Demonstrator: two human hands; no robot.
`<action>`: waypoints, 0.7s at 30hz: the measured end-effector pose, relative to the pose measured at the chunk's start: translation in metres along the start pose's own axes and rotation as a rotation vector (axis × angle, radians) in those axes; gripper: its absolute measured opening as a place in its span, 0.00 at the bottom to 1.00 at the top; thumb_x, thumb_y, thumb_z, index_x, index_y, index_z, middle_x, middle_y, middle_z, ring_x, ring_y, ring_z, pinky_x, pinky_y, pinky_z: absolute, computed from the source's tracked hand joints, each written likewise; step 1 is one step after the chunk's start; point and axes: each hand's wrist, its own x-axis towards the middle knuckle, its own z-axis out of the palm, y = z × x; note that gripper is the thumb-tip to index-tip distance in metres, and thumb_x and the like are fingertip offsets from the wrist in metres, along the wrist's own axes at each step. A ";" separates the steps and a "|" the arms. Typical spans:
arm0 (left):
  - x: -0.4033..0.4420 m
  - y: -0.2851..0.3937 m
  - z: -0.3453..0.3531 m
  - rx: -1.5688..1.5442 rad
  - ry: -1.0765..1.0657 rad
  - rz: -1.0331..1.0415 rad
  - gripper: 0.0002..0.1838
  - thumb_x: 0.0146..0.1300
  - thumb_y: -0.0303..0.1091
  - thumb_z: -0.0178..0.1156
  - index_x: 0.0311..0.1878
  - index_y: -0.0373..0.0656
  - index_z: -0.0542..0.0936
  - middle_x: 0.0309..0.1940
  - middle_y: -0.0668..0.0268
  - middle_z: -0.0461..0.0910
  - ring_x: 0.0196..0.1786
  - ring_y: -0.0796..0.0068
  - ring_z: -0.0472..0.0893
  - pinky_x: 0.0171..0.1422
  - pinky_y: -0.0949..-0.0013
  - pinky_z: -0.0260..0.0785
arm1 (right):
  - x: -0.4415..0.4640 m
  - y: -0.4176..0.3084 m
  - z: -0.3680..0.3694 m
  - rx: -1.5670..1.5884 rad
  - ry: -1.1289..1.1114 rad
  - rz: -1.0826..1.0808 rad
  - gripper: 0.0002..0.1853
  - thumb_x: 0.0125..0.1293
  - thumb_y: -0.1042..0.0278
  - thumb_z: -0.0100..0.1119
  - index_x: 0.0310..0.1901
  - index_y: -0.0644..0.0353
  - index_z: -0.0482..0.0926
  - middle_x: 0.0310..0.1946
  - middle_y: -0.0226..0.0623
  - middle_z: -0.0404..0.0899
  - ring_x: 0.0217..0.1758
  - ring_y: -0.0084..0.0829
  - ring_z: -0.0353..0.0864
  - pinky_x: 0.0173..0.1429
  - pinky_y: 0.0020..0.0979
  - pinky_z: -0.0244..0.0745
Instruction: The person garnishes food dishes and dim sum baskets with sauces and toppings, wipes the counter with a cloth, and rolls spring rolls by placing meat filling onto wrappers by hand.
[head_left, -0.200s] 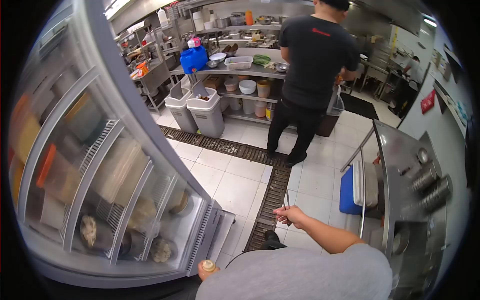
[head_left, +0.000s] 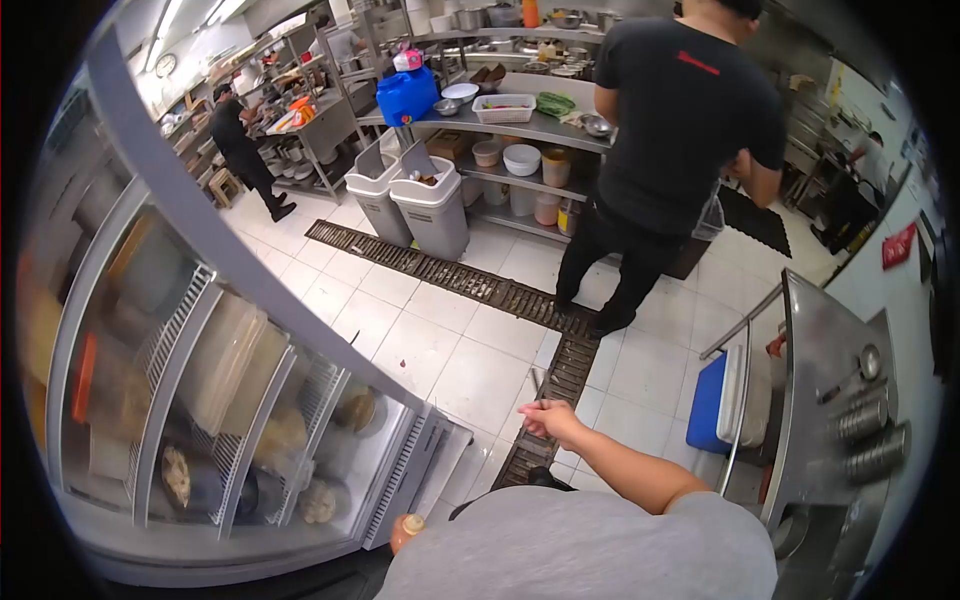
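Observation:
At the bottom, beside the refrigerator's lower corner, my left hand (head_left: 403, 532) is wrapped round a small pale-topped container (head_left: 413, 524); its body is mostly hidden. My right hand (head_left: 550, 420) is stretched forward above the floor drain, fingers curled together on thin metal tongs (head_left: 537, 380) that point up and away. Left of me stands the glass-fronted refrigerator (head_left: 400, 440), with tubs and bags on its wire shelves.
A person in black (head_left: 680, 130) stands ahead at a steel counter (head_left: 560, 142). Two grey bins (head_left: 435, 215) stand left of them. A steel table (head_left: 800, 370) and a blue cooler (head_left: 709, 405) are at right. Another person (head_left: 240, 145) works far left.
The view has swung left, bringing the far-left person into sight. My right hand appears slightly further left, and the tongs look shorter. Both hands keep their hold.

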 end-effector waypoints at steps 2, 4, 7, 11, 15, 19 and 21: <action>0.017 0.005 -0.013 0.024 -0.026 -0.045 0.28 0.42 0.32 0.76 0.48 0.41 0.74 0.40 0.60 0.81 0.44 0.69 0.81 0.51 0.63 0.74 | 0.037 -0.039 0.012 -0.066 -0.114 -0.079 0.11 0.68 0.61 0.59 0.46 0.56 0.83 0.31 0.27 0.82 0.30 0.17 0.76 0.34 0.20 0.71; 0.038 0.028 -0.010 0.031 0.015 -0.103 0.28 0.41 0.32 0.75 0.47 0.41 0.74 0.40 0.59 0.81 0.44 0.65 0.81 0.51 0.62 0.73 | 0.077 -0.075 0.022 -0.152 -0.179 -0.165 0.11 0.67 0.62 0.59 0.46 0.56 0.83 0.32 0.26 0.81 0.31 0.18 0.76 0.36 0.22 0.72; 0.098 0.085 0.012 -0.004 0.072 -0.101 0.28 0.39 0.32 0.74 0.46 0.41 0.75 0.39 0.56 0.81 0.44 0.60 0.81 0.50 0.61 0.73 | 0.147 -0.132 0.026 -0.320 -0.251 -0.407 0.11 0.66 0.63 0.58 0.44 0.58 0.83 0.27 0.29 0.79 0.29 0.19 0.75 0.34 0.25 0.72; 0.227 0.193 0.067 -0.013 0.093 0.078 0.27 0.36 0.31 0.73 0.44 0.41 0.76 0.38 0.53 0.80 0.43 0.52 0.80 0.49 0.59 0.72 | 0.254 -0.148 -0.029 -1.008 -0.089 -0.507 0.13 0.65 0.58 0.57 0.42 0.57 0.83 0.29 0.42 0.80 0.33 0.37 0.80 0.41 0.38 0.75; 0.391 0.321 0.126 0.090 -0.084 0.281 0.25 0.40 0.32 0.68 0.46 0.41 0.75 0.39 0.50 0.80 0.44 0.49 0.80 0.50 0.56 0.73 | 0.309 -0.030 -0.194 -1.378 0.221 -0.257 0.21 0.64 0.49 0.52 0.33 0.61 0.81 0.33 0.53 0.81 0.40 0.52 0.81 0.45 0.48 0.75; 0.582 0.404 0.155 0.350 -0.290 0.333 0.25 0.38 0.30 0.68 0.45 0.41 0.75 0.38 0.50 0.80 0.45 0.50 0.80 0.52 0.56 0.73 | 0.199 0.035 -0.280 -1.341 0.364 0.447 0.14 0.56 0.68 0.54 0.41 0.63 0.84 0.40 0.54 0.82 0.42 0.49 0.83 0.46 0.45 0.77; 0.630 0.432 0.145 0.338 -0.294 0.385 0.26 0.38 0.30 0.68 0.46 0.42 0.75 0.39 0.50 0.81 0.45 0.50 0.80 0.52 0.56 0.74 | 0.186 0.031 -0.287 -1.344 0.345 0.592 0.13 0.57 0.66 0.55 0.41 0.62 0.83 0.38 0.53 0.82 0.40 0.48 0.83 0.45 0.46 0.77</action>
